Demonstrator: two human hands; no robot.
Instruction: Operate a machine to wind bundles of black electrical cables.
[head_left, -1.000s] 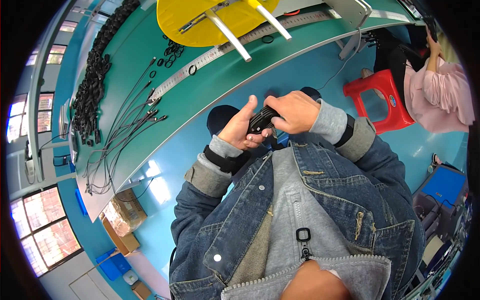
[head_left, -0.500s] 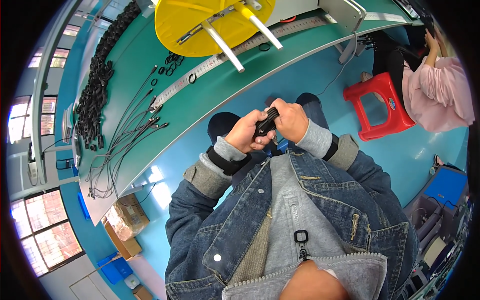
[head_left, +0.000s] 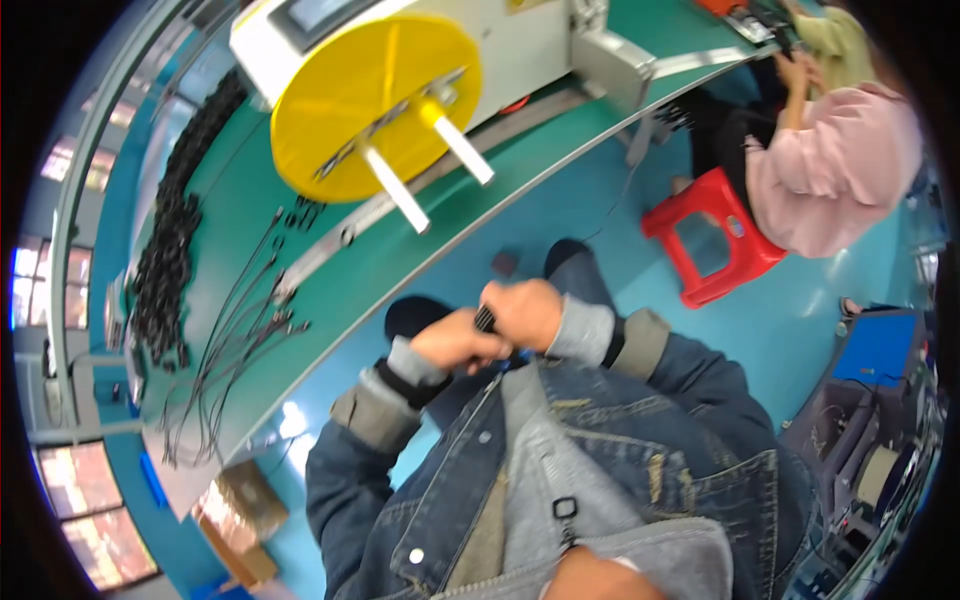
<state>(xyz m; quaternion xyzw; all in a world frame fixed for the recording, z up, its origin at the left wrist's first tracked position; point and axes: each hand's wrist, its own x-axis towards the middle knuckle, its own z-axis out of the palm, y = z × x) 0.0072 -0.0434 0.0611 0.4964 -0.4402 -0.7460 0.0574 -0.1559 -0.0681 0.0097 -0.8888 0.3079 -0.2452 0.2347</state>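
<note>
Both hands are in front of my body, close together over my lap, beyond the bench's front edge. My left hand (head_left: 455,342) is closed around a coiled bundle of black cable (head_left: 485,319). My right hand (head_left: 528,314) grips the same bundle from the other side. Only a short ridged stretch of cable shows between them; the rest is hidden by fingers. On the bench to the left lie several loose black cables (head_left: 225,350) with connector ends. A few small black rings (head_left: 303,213) rest beyond them.
A yellow disc (head_left: 390,100) with two white rods, fixed to a white machine (head_left: 525,50), overhangs the green bench (head_left: 330,315). A metal ruler (head_left: 320,255) runs along it. Coiled cables (head_left: 170,270) pile up far left. At right, a person in pink (head_left: 835,165) sits by a red stool (head_left: 715,240).
The view has tilted, so more of the machine shows and the hands sit lower and further left in it. The hands have closed further over the cable bundle, showing less of it.
</note>
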